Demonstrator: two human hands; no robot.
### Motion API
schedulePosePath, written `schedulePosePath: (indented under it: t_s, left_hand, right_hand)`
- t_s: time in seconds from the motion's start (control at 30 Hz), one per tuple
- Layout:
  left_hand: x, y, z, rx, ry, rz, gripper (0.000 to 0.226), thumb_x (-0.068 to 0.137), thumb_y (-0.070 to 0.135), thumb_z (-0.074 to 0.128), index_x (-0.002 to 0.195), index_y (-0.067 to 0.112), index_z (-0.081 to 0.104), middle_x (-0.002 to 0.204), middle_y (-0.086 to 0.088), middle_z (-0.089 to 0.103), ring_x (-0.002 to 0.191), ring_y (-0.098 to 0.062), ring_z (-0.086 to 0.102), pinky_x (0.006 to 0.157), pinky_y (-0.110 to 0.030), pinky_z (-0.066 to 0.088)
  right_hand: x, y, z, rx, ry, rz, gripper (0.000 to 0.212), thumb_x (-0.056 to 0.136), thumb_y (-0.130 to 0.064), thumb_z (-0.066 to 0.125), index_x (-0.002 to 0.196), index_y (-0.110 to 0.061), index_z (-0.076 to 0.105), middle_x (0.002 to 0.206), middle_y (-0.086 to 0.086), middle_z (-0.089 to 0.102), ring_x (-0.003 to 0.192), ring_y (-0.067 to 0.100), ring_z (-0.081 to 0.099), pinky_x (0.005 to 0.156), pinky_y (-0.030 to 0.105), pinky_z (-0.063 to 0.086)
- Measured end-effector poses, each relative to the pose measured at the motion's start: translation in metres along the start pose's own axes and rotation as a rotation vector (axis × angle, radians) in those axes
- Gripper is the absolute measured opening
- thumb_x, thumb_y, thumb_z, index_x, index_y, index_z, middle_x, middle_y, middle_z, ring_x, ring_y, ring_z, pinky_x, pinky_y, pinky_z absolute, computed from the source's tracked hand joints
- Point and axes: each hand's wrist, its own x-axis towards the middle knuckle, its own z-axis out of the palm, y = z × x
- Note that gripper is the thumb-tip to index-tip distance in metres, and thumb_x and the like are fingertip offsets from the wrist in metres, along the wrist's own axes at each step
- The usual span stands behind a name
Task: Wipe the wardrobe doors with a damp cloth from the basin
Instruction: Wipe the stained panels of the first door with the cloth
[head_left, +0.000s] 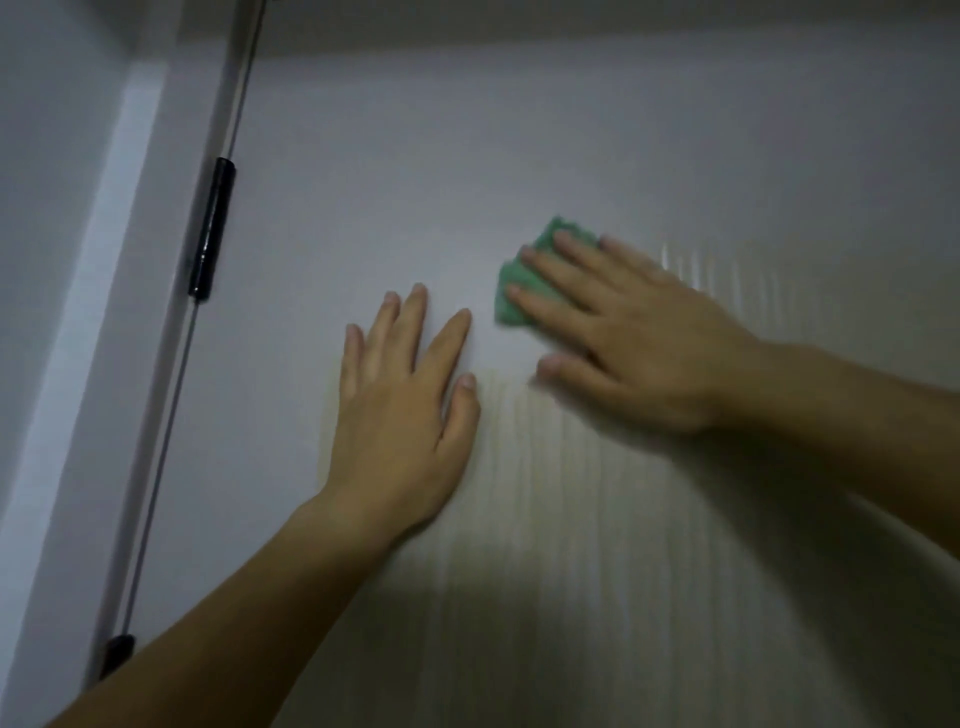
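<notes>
Cloth (508, 310) pressed on wardrobe door (597, 145) under right hand (644, 348), fingers straight; left hand (397, 415) flat, fingers spread.

Light here is dim and cool, grey across the door (571, 156), a little brighter in the upper middle and sinking into a broad soft shadow low down under my arms. Faint vertical streaks shimmer on the lower door. My right grip (639, 343) and the green cloth (506, 314) are smeared by motion blur; my left grip (400, 405) is sharper. The black fitting (210, 228) at the left shows a small glint. Edge lines lean from the wide lens.
</notes>
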Motion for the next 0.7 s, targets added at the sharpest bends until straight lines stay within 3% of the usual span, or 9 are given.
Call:
schedulePosePath:
  t_s: [0.07, 0.13, 0.27, 0.33, 0.47, 0.53, 0.63, 0.7]
  left_hand:
    - [-0.001, -0.002, 0.001, 0.041, 0.009, -0.006, 0.060, 0.103, 0.044, 0.022, 0.160, 0.027, 0.029, 0.171, -0.005, 0.013, 0.158, -0.022, 0.003, 0.128, -0.046, -0.001]
    - [-0.001, -0.002, 0.001, 0.065, 0.010, -0.006, 0.060, 0.103, 0.043, 0.023, 0.159, 0.025, 0.030, 0.170, -0.007, 0.015, 0.158, -0.025, 0.006, 0.128, -0.048, 0.002]
    - [0.001, 0.012, 0.000, 0.070, 0.013, -0.068, 0.061, 0.101, 0.046, 0.021, 0.157, 0.024, 0.031, 0.169, -0.009, 0.017, 0.157, -0.026, 0.007, 0.127, -0.052, 0.006]
    - [0.005, 0.025, 0.000, 0.006, 0.041, -0.110, 0.064, 0.099, 0.047, 0.022, 0.156, 0.021, 0.033, 0.168, -0.009, 0.019, 0.157, -0.028, 0.007, 0.127, -0.053, 0.005]
    - [0.016, 0.055, 0.006, -0.079, 0.029, 0.010, 0.064, 0.099, 0.046, 0.025, 0.159, 0.023, 0.029, 0.170, -0.003, 0.016, 0.158, -0.020, 0.004, 0.128, -0.043, 0.000]
    - [0.018, 0.066, 0.012, -0.066, -0.005, 0.071, 0.064, 0.100, 0.047, 0.024, 0.160, 0.025, 0.027, 0.171, -0.002, 0.013, 0.158, -0.020, 0.002, 0.128, -0.043, -0.001]
    - [0.017, 0.070, 0.022, -0.003, -0.030, 0.094, 0.064, 0.101, 0.047, 0.023, 0.161, 0.025, 0.025, 0.171, -0.004, 0.010, 0.158, -0.023, 0.001, 0.128, -0.048, -0.001]
    - [0.016, 0.071, 0.025, 0.034, -0.016, 0.090, 0.063, 0.101, 0.045, 0.025, 0.160, 0.023, 0.028, 0.170, -0.007, 0.013, 0.158, -0.026, 0.004, 0.127, -0.050, 0.000]
  right_hand:
    - [0.006, 0.034, -0.009, 0.008, 0.043, 0.188, 0.074, 0.098, -0.065, 0.006, 0.162, -0.030, 0.000, 0.171, 0.003, -0.004, 0.157, 0.023, -0.011, 0.125, 0.038, -0.009]
    - [-0.002, 0.041, -0.011, 0.025, 0.049, 0.257, 0.075, 0.098, -0.064, 0.010, 0.163, -0.028, 0.001, 0.171, 0.005, -0.004, 0.157, 0.024, -0.011, 0.125, 0.039, -0.009]
    - [-0.047, 0.010, 0.005, -0.033, -0.017, -0.032, 0.073, 0.102, -0.066, 0.016, 0.163, -0.026, 0.011, 0.170, 0.004, 0.003, 0.157, 0.026, -0.007, 0.127, 0.045, 0.000]
    - [-0.053, 0.029, 0.003, -0.055, -0.034, -0.046, 0.072, 0.102, -0.066, 0.015, 0.163, -0.028, 0.010, 0.170, 0.001, 0.001, 0.157, 0.023, -0.008, 0.127, 0.043, -0.001]
    - [-0.044, 0.070, -0.013, 0.010, 0.027, 0.280, 0.074, 0.098, -0.065, 0.009, 0.163, -0.029, 0.000, 0.171, 0.003, -0.004, 0.157, 0.023, -0.011, 0.125, 0.037, -0.010]
    - [-0.055, 0.053, -0.008, 0.000, 0.032, 0.228, 0.075, 0.099, -0.065, 0.010, 0.163, -0.027, 0.003, 0.171, 0.005, -0.004, 0.157, 0.025, -0.011, 0.126, 0.040, -0.009]
    - [-0.088, 0.034, 0.005, -0.047, -0.058, -0.001, 0.071, 0.103, -0.064, 0.012, 0.163, -0.028, 0.004, 0.171, 0.002, -0.006, 0.157, 0.023, -0.014, 0.127, 0.043, -0.006]
    - [-0.091, 0.053, 0.002, -0.038, -0.036, 0.047, 0.070, 0.103, -0.063, 0.013, 0.163, -0.029, 0.007, 0.171, 0.002, -0.001, 0.157, 0.023, -0.010, 0.127, 0.042, -0.004]
